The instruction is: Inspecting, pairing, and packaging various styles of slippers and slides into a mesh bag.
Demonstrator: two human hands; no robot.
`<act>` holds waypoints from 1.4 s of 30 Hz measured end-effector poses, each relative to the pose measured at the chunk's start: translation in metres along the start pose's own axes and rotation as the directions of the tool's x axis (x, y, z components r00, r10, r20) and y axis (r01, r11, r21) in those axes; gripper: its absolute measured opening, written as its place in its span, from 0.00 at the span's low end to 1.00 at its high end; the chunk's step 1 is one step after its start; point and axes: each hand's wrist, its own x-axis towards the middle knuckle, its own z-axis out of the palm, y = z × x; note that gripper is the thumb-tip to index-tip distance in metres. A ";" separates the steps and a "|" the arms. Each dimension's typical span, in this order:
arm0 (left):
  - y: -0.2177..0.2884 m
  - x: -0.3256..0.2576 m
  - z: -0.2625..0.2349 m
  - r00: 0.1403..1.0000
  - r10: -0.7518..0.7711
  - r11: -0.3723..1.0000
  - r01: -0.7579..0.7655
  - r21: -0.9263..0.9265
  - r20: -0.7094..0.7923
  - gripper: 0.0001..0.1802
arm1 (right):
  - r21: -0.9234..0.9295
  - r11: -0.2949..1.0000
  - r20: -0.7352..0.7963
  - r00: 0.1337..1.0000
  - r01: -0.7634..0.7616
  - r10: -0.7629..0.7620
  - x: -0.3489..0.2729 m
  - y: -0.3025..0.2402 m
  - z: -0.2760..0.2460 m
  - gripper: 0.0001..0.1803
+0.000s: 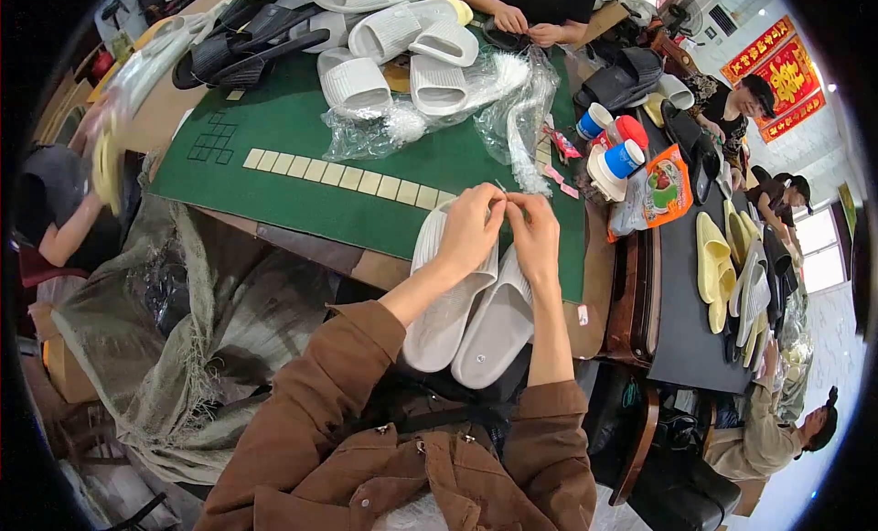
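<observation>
The left hand (pixel 468 227) and right hand (pixel 537 236) meet above grey slippers (pixel 494 337) overhanging the green tabletop's (pixel 302 203) near edge, fingers pinched on a thin piece (pixel 499 185) too small to identify.

Left hand (pixel 469 227) and right hand (pixel 537 234) both curled, fingertips (pixel 495 196) nearly meeting; exact grip too fine to read from where I'm standing. Left forearm (pixel 413 295) slants inward, right forearm (pixel 551 334) near straight, both bare.

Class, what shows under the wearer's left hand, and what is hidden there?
A light grey slipper shows there, heel end visible; the left hand covers part of its strap.
</observation>
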 end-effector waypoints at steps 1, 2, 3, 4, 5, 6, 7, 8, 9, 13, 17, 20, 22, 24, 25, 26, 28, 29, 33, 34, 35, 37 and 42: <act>0.004 -0.001 0.000 0.994 -0.112 0.987 0.109 -0.122 -0.016 0.04 | 0.063 0.998 -0.033 0.999 -0.012 0.014 -0.001 0.001 0.003 0.07; 0.007 -0.001 0.000 0.975 -0.223 0.946 0.212 -0.244 -0.018 0.05 | 0.063 0.998 -0.033 0.999 -0.012 0.014 -0.002 0.002 0.003 0.07; 0.009 0.000 -0.002 0.975 -0.223 0.946 0.212 -0.244 -0.017 0.05 | 0.085 0.996 -0.032 0.999 -0.040 0.043 -0.004 0.003 0.003 0.07; 0.009 0.002 -0.005 0.966 -0.259 0.933 0.252 -0.257 0.004 0.06 | 0.107 0.992 -0.030 0.997 -0.069 0.072 -0.005 0.003 0.004 0.06; 0.008 0.003 -0.007 0.955 -0.295 0.918 0.291 -0.269 0.026 0.06 | 0.107 0.992 -0.029 0.997 -0.070 0.073 -0.007 0.003 0.005 0.06; 0.007 0.004 -0.007 0.955 -0.295 0.918 0.291 -0.269 0.027 0.06 | 0.113 0.992 -0.028 0.998 -0.056 0.059 -0.008 0.003 0.006 0.06; 0.003 0.006 -0.008 0.952 -0.302 0.899 0.303 -0.317 0.055 0.06 | 0.120 0.992 -0.026 0.999 -0.040 0.043 -0.008 0.001 0.008 0.06; 0.000 0.007 -0.009 0.948 -0.306 0.877 0.315 -0.364 0.083 0.05 | 0.122 0.992 -0.026 0.999 -0.038 0.041 -0.008 0.000 0.007 0.06; -0.004 0.007 -0.010 0.949 -0.305 0.878 0.313 -0.362 0.081 0.05 | 0.100 0.994 -0.014 0.998 -0.055 0.056 -0.009 -0.001 0.005 0.06; -0.004 0.010 -0.012 0.978 -0.195 0.949 0.207 -0.236 0.071 0.05 | 0.088 0.996 -0.054 0.998 0.019 -0.014 -0.010 0.004 0.008 0.06; -0.001 0.010 -0.014 0.969 -0.189 0.961 0.216 -0.171 0.159 0.04 | 0.074 0.997 -0.069 0.998 0.018 -0.013 -0.012 0.005 0.007 0.06; -0.001 0.008 -0.012 0.976 -0.184 0.965 0.202 -0.169 0.112 0.04 | 0.090 0.996 -0.059 0.998 -0.002 0.007 -0.011 0.006 0.009 0.06; -0.003 0.008 -0.010 0.974 -0.217 0.942 0.227 -0.246 0.068 0.04 | 0.104 0.992 -0.051 0.996 -0.074 0.080 -0.011 0.005 0.009 0.06; -0.006 0.009 -0.010 0.968 -0.250 0.914 0.245 -0.323 0.026 0.04 | 0.117 0.986 -0.065 0.989 -0.122 0.130 -0.012 0.008 0.008 0.06; -0.008 0.011 -0.011 0.953 -0.303 0.879 0.274 -0.391 -0.013 0.04 | 0.130 0.977 -0.079 0.980 -0.170 0.181 -0.012 0.010 0.008 0.06; -0.011 0.013 -0.012 0.933 -0.357 0.838 0.297 -0.458 -0.047 0.04 | 0.130 0.977 -0.080 0.980 -0.169 0.180 -0.012 0.011 0.009 0.06; -0.014 0.013 -0.014 0.933 -0.359 0.822 0.302 -0.483 -0.028 0.04 | 0.141 0.973 -0.104 0.975 -0.181 0.196 -0.012 0.011 0.010 0.06; -0.016 0.013 -0.014 0.929 -0.369 0.809 0.319 -0.495 -0.005 0.04 | 0.142 0.974 -0.103 0.976 -0.179 0.194 -0.012 0.011 0.011 0.06; -0.012 0.012 -0.011 0.940 -0.319 0.818 0.339 -0.465 0.124 0.05 | 0.102 0.994 -0.082 0.996 -0.027 0.035 -0.012 0.008 0.009 0.06; -0.012 0.012 -0.012 0.940 -0.320 0.819 0.339 -0.464 0.122 0.05 | 0.074 0.996 -0.076 0.996 0.041 -0.036 -0.012 0.007 0.009 0.06; -0.012 0.011 -0.012 0.948 -0.276 0.868 0.318 -0.382 0.161 0.05 | 0.075 0.996 -0.074 0.997 0.041 -0.036 -0.012 0.005 0.009 0.06; -0.008 0.010 -0.012 0.961 -0.208 0.938 0.249 -0.241 0.184 0.04 | 0.042 0.995 -0.058 0.995 0.089 -0.087 -0.012 0.004 0.008 0.06; -0.004 0.011 -0.013 0.954 -0.247 0.867 0.296 -0.401 0.171 0.03 | 0.196 0.970 -0.034 0.987 -0.144 0.154 -0.013 0.005 0.003 0.08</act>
